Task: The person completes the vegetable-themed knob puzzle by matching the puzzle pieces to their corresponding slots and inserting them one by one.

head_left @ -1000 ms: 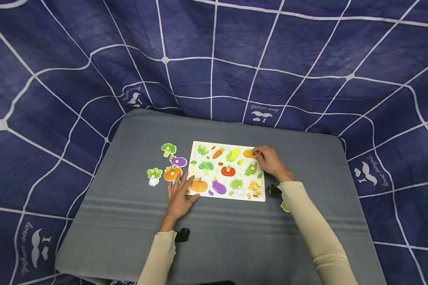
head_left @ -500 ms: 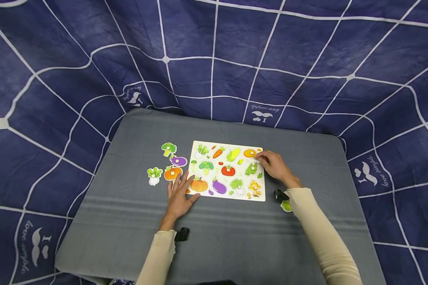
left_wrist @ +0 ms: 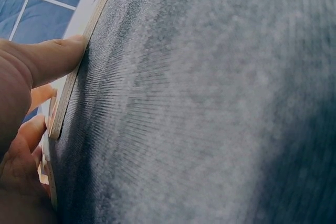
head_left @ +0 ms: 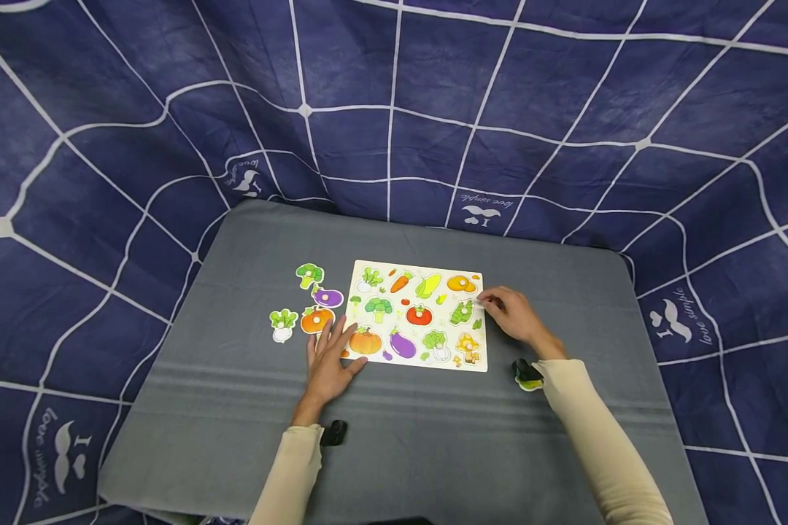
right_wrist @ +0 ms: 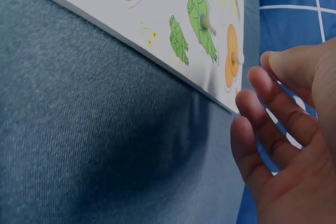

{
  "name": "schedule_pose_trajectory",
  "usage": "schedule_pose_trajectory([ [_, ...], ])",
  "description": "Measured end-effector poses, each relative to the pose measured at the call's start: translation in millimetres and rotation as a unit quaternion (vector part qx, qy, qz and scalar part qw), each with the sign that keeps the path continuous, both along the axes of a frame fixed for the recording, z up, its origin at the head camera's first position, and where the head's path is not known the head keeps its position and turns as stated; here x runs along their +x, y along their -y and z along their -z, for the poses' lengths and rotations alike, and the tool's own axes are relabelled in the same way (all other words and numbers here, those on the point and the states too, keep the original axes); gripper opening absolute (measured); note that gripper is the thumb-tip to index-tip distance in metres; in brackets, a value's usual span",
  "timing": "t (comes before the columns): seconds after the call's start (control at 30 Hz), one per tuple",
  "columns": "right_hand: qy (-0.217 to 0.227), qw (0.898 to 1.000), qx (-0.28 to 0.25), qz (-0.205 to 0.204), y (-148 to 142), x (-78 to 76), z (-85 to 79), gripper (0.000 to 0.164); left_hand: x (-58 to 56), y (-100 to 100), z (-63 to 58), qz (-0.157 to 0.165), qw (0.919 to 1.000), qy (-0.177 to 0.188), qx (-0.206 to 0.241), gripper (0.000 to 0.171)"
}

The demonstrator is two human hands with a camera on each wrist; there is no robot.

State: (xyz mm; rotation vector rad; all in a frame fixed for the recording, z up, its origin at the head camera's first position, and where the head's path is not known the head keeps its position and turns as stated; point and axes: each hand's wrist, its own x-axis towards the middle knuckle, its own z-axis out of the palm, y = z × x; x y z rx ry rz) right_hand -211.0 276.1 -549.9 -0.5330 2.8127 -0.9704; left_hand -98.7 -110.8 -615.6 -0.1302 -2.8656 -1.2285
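Note:
A white vegetable puzzle board (head_left: 394, 364) lies on the table. My left hand (head_left: 328, 364) rests on its near-left corner with spread, mostly straight fingers; in the left wrist view the thumb (left_wrist: 58, 59) lies at the board's edge. Just off the right edge, my right hand (head_left: 514, 315) hovers with loosely bent fingers and nothing in them. Near it on the board are an orange vegetable piece (right_wrist: 231, 59) and a green leafy-looking piece (right_wrist: 198, 17), both with knobs. A tomato piece (head_left: 419, 315) and a mushroom piece (head_left: 468, 347) also sit on the board.
Left of the board lie loose pieces: broccoli (head_left: 310, 275), eggplant (head_left: 328, 297), pumpkin (head_left: 317, 319) and a white turnip (head_left: 282, 325). A green piece (head_left: 530, 384) lies partly hidden beneath the right wrist's camera (head_left: 524, 370). A blue grid-patterned cloth (head_left: 433, 157) surrounds the grey table (head_left: 420, 452).
My right hand has let go of the orange vegetable piece, which stays at the board's far-right corner, and drawn back right and toward me. The left hand has hardly moved.

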Motion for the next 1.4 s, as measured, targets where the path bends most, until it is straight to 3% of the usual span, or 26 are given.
schedule_pose_trajectory([
  [0.53,0.004,0.999,0.007,-0.035,-33,27.1,-3.3,0.016,0.8,-2,-2.1,0.006,1.0000,-0.007,0.001,0.070],
  [0.73,0.018,0.998,-0.015,-0.059,-43,39.5,-8.2,0.014,1.1,-2,-1.0,0.003,0.9998,-0.017,0.004,0.069],
  [1.07,0.110,0.986,-0.030,-0.119,-56,54.4,-23.2,0.018,1.4,-2,0.6,-0.001,0.9990,-0.044,0.011,0.070],
  [1.27,0.171,0.974,-0.031,-0.147,-67,60.1,-25.1,0.021,1.2,-1,-1.9,0.002,0.9999,-0.014,0.007,0.070],
  [1.4,0.161,0.973,-0.038,-0.158,-74,64.5,-21.6,0.020,1.1,-1,-2.6,0.002,1.0000,-0.001,0.001,0.071],
])
